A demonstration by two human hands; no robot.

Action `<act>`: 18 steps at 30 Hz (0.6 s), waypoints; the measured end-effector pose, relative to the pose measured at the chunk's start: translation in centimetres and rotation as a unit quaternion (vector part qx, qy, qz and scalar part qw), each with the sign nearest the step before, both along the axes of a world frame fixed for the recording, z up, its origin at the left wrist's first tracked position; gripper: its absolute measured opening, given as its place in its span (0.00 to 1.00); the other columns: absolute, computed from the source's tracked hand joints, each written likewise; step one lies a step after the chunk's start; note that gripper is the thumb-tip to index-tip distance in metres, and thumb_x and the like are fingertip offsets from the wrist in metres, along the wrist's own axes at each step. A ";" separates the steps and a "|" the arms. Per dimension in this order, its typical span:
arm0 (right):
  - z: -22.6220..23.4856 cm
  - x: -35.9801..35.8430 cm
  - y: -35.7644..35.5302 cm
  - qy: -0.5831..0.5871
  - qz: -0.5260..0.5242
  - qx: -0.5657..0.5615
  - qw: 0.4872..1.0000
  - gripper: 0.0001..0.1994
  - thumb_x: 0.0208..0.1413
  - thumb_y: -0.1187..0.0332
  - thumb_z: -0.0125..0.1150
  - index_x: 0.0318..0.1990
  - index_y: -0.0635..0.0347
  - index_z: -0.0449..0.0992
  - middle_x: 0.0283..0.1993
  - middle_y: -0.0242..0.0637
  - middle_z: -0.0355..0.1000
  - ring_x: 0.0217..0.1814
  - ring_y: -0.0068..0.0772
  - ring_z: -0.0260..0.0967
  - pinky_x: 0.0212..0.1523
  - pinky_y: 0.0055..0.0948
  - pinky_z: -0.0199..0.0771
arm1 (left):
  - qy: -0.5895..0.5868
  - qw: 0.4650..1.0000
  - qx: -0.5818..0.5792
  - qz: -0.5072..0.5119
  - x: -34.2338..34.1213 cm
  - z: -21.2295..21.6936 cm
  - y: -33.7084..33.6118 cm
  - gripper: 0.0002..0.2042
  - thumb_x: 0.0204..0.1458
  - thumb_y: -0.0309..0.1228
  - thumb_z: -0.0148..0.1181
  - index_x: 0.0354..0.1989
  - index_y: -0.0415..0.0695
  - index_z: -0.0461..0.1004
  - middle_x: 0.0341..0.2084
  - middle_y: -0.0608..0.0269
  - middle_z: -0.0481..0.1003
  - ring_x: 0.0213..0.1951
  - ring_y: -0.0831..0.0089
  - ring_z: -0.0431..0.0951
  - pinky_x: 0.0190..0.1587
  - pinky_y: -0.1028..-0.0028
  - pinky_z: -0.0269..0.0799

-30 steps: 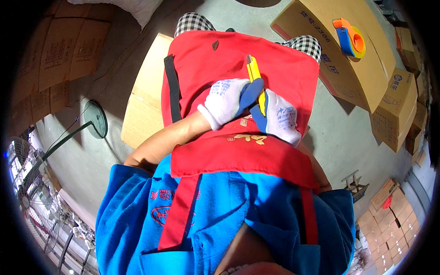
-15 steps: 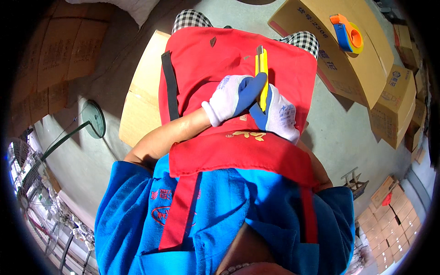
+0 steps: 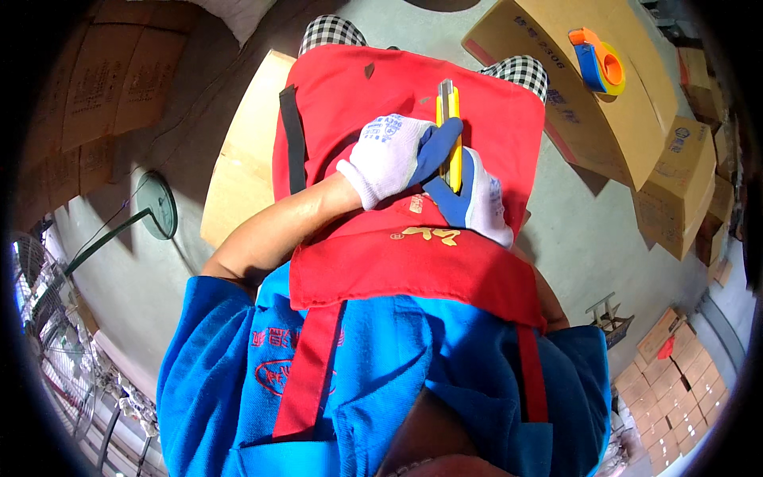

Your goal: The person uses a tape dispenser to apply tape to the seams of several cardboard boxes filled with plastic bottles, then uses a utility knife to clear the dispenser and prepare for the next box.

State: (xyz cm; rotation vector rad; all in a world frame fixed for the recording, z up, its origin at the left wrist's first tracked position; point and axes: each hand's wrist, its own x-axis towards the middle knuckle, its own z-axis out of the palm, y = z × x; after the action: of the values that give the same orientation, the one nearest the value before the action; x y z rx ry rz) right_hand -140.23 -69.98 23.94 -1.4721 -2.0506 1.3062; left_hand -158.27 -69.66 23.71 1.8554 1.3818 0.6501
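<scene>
A yellow utility knife (image 3: pixel 451 119) stands between my two gloved hands, over the red apron (image 3: pixel 342 103) that covers my lap. Its metal blade end points away from me. Both hands wear white work gloves with blue coated fingers. My right hand (image 3: pixel 477 195) is closed around the lower part of the knife. From the left, my left hand (image 3: pixel 401 155) presses its blue fingers to the knife's side, its thumb along the body. The palm sides of both hands are hidden.
At the right, an orange and blue tape dispenser (image 3: pixel 598 62) lies on a large cardboard carton (image 3: pixel 548 87). Another carton (image 3: pixel 242 151) sits by my left leg. A standing fan's round green base (image 3: pixel 159 205) is on the floor at left, and stacked cartons (image 3: pixel 675 389) stand at lower right.
Both hands and the knife have shifted slightly left. My left hand has tilted a little, and its thumb sits slightly lower on the knife.
</scene>
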 end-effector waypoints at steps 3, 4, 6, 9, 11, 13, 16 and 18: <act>-1.1 0.7 0.1 0.024 -0.021 0.052 0.998 0.21 0.45 0.67 0.69 0.44 0.62 0.67 0.34 0.51 0.74 0.36 0.56 0.74 0.34 0.45 0.74 | 0.028 0.999 -0.004 0.038 0.8 1.3 -0.9 0.12 0.58 0.40 0.54 0.35 0.43 0.75 0.24 0.54 0.74 0.24 0.56 0.76 0.27 0.64 0.68; -1.1 0.8 0.0 0.015 -0.016 0.056 0.998 0.21 0.44 0.67 0.69 0.44 0.62 0.67 0.34 0.51 0.74 0.36 0.56 0.74 0.34 0.45 0.74 | 0.003 0.998 -0.003 0.070 1.1 1.6 -1.1 0.12 0.57 0.40 0.55 0.35 0.42 0.75 0.24 0.54 0.74 0.24 0.56 0.75 0.26 0.63 0.68; -0.8 0.6 -0.2 0.001 -0.006 0.064 0.998 0.21 0.43 0.69 0.68 0.44 0.62 0.67 0.34 0.51 0.74 0.36 0.56 0.74 0.34 0.45 0.74 | -0.018 0.999 -0.029 0.031 0.5 0.9 -0.8 0.13 0.56 0.40 0.57 0.35 0.41 0.74 0.24 0.53 0.73 0.24 0.56 0.75 0.26 0.63 0.68; -0.2 0.4 0.0 0.022 -0.009 0.030 0.999 0.21 0.43 0.70 0.68 0.44 0.62 0.67 0.34 0.50 0.74 0.36 0.55 0.75 0.35 0.45 0.75 | 0.003 1.000 0.026 -0.014 0.1 0.3 -1.1 0.13 0.53 0.38 0.59 0.38 0.41 0.74 0.25 0.54 0.71 0.25 0.58 0.75 0.26 0.64 0.69; -0.4 0.6 0.0 0.029 -0.005 0.047 0.998 0.20 0.43 0.70 0.68 0.44 0.62 0.67 0.34 0.50 0.74 0.36 0.54 0.75 0.35 0.44 0.75 | 0.025 0.999 0.043 0.021 0.4 0.7 -1.2 0.13 0.54 0.41 0.58 0.36 0.42 0.74 0.23 0.54 0.72 0.24 0.57 0.75 0.25 0.63 0.69; -1.6 1.2 -0.2 0.059 0.007 0.106 0.993 0.20 0.43 0.70 0.69 0.43 0.62 0.67 0.34 0.50 0.74 0.36 0.54 0.75 0.35 0.43 0.75 | 0.036 0.992 0.011 0.116 1.5 1.9 -0.9 0.19 0.57 0.49 0.54 0.29 0.44 0.73 0.20 0.53 0.74 0.22 0.55 0.75 0.25 0.61 0.69; -0.7 0.6 -0.2 0.062 0.007 0.091 0.994 0.18 0.45 0.69 0.69 0.42 0.61 0.67 0.32 0.47 0.74 0.33 0.51 0.75 0.33 0.40 0.75 | 0.015 0.996 0.052 0.072 0.8 1.2 -0.9 0.18 0.57 0.47 0.54 0.28 0.44 0.74 0.20 0.53 0.74 0.22 0.56 0.75 0.25 0.62 0.68; 0.1 0.4 -0.1 0.049 -0.015 -0.010 0.999 0.18 0.47 0.68 0.69 0.42 0.61 0.68 0.31 0.46 0.73 0.32 0.49 0.76 0.32 0.37 0.75 | -0.006 0.998 0.036 0.055 0.4 1.1 -0.6 0.15 0.57 0.44 0.54 0.29 0.44 0.75 0.19 0.53 0.73 0.22 0.57 0.76 0.26 0.65 0.68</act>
State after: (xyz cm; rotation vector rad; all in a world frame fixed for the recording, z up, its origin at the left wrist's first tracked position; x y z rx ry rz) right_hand -139.79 -70.04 24.02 -1.4119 -1.9528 1.3636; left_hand -157.89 -70.23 24.79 1.8372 1.4798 0.7739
